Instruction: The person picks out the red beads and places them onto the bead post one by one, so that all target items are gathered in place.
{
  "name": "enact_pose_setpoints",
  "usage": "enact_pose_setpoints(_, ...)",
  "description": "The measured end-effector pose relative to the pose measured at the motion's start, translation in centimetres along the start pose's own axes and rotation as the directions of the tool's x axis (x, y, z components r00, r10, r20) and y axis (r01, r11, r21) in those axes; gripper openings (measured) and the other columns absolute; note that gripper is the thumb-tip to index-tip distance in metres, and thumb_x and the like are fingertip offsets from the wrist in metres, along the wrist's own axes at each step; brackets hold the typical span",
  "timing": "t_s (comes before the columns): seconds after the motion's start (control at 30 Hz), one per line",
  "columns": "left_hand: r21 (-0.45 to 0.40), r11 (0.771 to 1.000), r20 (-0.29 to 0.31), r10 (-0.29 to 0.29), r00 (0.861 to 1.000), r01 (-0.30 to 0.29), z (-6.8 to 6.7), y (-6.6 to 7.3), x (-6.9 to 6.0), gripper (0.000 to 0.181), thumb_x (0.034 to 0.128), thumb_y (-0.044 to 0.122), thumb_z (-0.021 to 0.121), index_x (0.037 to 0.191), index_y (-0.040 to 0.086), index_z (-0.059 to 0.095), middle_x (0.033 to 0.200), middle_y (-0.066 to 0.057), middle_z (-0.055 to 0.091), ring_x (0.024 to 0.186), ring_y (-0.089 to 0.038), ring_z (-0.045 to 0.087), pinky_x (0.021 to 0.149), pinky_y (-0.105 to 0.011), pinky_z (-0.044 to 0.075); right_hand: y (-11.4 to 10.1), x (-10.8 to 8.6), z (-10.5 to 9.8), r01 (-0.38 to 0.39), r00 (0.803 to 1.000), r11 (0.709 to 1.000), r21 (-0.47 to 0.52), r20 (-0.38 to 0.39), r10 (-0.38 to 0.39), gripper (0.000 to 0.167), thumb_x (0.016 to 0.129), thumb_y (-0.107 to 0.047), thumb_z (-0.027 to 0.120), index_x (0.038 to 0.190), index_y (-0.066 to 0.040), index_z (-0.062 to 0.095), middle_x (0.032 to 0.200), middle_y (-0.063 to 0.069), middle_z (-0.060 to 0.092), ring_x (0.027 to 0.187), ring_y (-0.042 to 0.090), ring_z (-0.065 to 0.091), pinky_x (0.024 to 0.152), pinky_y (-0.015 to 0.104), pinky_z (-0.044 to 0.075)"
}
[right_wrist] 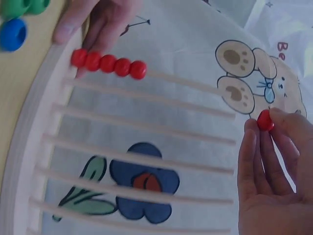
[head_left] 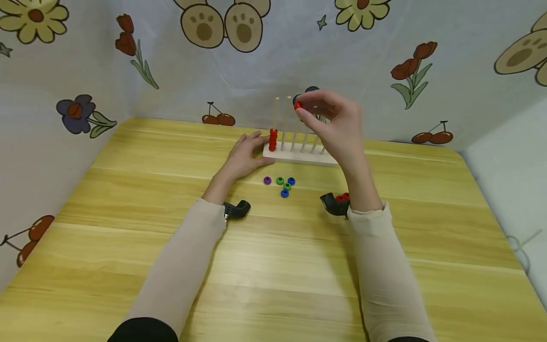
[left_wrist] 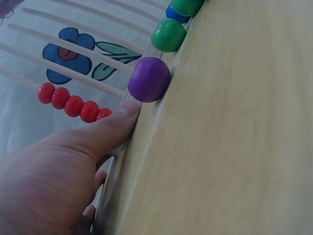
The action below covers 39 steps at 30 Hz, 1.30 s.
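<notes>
Above the pegs of a wooden peg rack, my right hand pinches a red bead between thumb and fingertips. My left hand grips the rack's left end, its thumb against the front and the other fingers behind. Several red beads are stacked on the leftmost peg. The other pegs that show carry no beads; in the head view my right hand hides part of the rack's right side.
In front of the rack lie a purple bead, green beads and blue beads. More red beads show partly behind the right wrist camera. A patterned cloth hangs behind the wooden table.
</notes>
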<state>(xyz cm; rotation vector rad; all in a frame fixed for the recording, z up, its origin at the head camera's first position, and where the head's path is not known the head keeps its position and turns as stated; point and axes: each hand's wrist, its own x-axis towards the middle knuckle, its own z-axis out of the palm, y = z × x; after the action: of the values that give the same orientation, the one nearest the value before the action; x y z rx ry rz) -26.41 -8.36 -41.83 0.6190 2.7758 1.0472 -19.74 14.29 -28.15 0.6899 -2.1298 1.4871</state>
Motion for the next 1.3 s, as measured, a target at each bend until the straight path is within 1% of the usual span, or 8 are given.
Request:
enact_pose_setpoints(0.17,-0.007,1.000,-0.008,0.009,1.000,-0.009,0.1,-0.1,0.0,0.072,0.0962,0.042,0.078,0.158,0.016,0.050,0.170,-0.010,0.038,0.163,-0.024,0.021,0.136,-0.040,0.001,-0.6,1.1,1.8,0.032,0.997,0.999,-0.036,-0.074,-0.035,0.018,0.095,0.001,0.076,0.111,0.010,0.075,0.108,0.022,0.077,0.098,0.024,0.075,0.093,0.031,0.063)
enact_pose_setpoints(0.37,-0.016,1.000,-0.012,0.011,1.000,-0.011,0.2,-0.2,0.0,0.073,0.0955,0.043,0.078,0.158,0.017,0.050,0.170,-0.010,0.039,0.163,-0.024,0.021,0.136,-0.040,0.001,1.9,2.3,3.4,0.061,0.991,0.989,-0.132,-0.113,-0.076,0.017,0.095,-0.011,0.079,0.110,-0.002,0.080,0.106,0.009,0.080,0.096,0.018,0.076,0.090,0.032,0.061)
enact_pose_setpoints(0.5,0.001,1.000,-0.017,0.022,1.000,-0.022,0.3,-0.4,0.2,0.073,0.0955,0.044,0.078,0.158,0.017,0.051,0.168,-0.008,0.042,0.163,-0.022,0.022,0.136,-0.037,0.001,2.5,2.7,4.1,0.081,0.989,0.969,-0.234,-0.102,-0.108,0.016,0.097,-0.017,0.078,0.110,-0.008,0.081,0.105,0.005,0.081,0.097,0.015,0.075,0.088,0.025,0.057)
enact_pose_setpoints(0.63,0.008,1.000,-0.020,0.018,1.000,-0.018,0.4,-0.5,0.3,0.073,0.0956,0.044,0.078,0.158,0.018,0.051,0.168,-0.007,0.042,0.163,-0.021,0.022,0.136,-0.036,0.001,3.0,2.7,4.4,0.113,0.986,0.941,-0.319,-0.079,-0.145,0.015,0.098,-0.015,0.076,0.110,-0.007,0.081,0.105,0.006,0.081,0.097,0.019,0.074,0.090,0.029,0.057)
enact_pose_setpoints(0.8,0.005,1.000,-0.019,0.011,1.000,-0.011,0.4,-0.5,0.2,0.072,0.0961,0.044,0.077,0.158,0.019,0.051,0.168,-0.006,0.042,0.163,-0.021,0.022,0.136,-0.037,0.001,3.4,2.7,4.7,0.109,0.991,0.914,-0.390,-0.033,-0.132,0.016,0.100,-0.016,0.075,0.112,-0.008,0.081,0.107,0.007,0.081,0.100,0.022,0.073,0.092,0.033,0.054)
enact_pose_setpoints(0.97,0.002,1.000,-0.017,0.017,1.000,-0.017,0.3,-0.4,0.2,0.072,0.0962,0.042,0.078,0.158,0.018,0.051,0.167,-0.006,0.043,0.163,-0.021,0.022,0.136,-0.037,0.001,3.4,2.7,4.8,0.124,0.990,0.895,-0.428,-0.010,-0.141,0.018,0.100,-0.016,0.074,0.114,-0.006,0.080,0.109,0.009,0.081,0.102,0.024,0.073,0.095,0.042,0.054)
enact_pose_setpoints(1.17,-0.003,1.000,-0.012,0.020,1.000,-0.020,0.2,-0.4,0.2,0.072,0.0962,0.042,0.078,0.158,0.018,0.050,0.167,-0.006,0.043,0.163,-0.021,0.022,0.136,-0.038,0.001,3.1,2.6,4.9,0.078,0.997,0.884,-0.461,0.017,-0.079,0.021,0.102,-0.017,0.072,0.118,-0.007,0.079,0.117,0.009,0.079,0.115,0.025,0.071,0.107,0.039,0.050)
enact_pose_setpoints(1.3,-0.008,1.000,-0.013,0.022,1.000,-0.022,0.3,-0.4,0.2,0.072,0.0958,0.041,0.078,0.158,0.018,0.051,0.167,-0.007,0.043,0.163,-0.021,0.022,0.136,-0.038,0.001,3.1,2.4,4.7,0.103,0.994,0.883,-0.457,0.012,-0.110,0.024,0.100,-0.016,0.074,0.121,-0.007,0.079,0.122,0.010,0.078,0.117,0.028,0.070,0.107,0.043,0.050)
